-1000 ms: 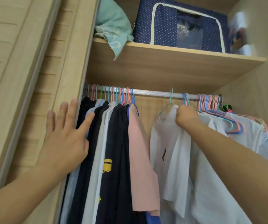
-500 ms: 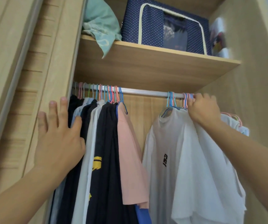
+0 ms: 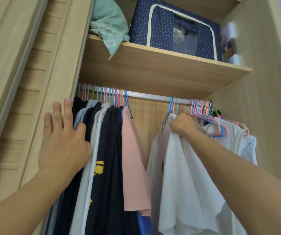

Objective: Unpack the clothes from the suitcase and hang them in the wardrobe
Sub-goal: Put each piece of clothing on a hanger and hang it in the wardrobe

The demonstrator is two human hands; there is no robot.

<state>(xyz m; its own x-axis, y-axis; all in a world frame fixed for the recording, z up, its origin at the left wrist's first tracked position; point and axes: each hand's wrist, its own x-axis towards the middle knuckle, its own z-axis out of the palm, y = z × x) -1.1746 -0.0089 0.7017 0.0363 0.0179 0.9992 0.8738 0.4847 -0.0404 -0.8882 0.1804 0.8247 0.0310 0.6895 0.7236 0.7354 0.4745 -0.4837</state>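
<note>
Up at the silver metal wardrobe rail (image 3: 149,96), the right hand (image 3: 181,125) grips the shoulder of a white cotton T-shirt (image 3: 183,175) hanging there, while the left hand (image 3: 63,138), fingers spread, presses against the dark hanging clothes (image 3: 109,150).

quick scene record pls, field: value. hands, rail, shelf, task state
left hand: open, fingers spread, against the dark shirts at the wardrobe's left edge
right hand: grip on the shoulder of a white T-shirt, just under the rail
rail: two hanger clusters, bare gap between them
pink shirt: last of the left cluster
shelf: navy dotted storage box, teal cloth
task state: white T-shirt on the rail, not yet released
</note>
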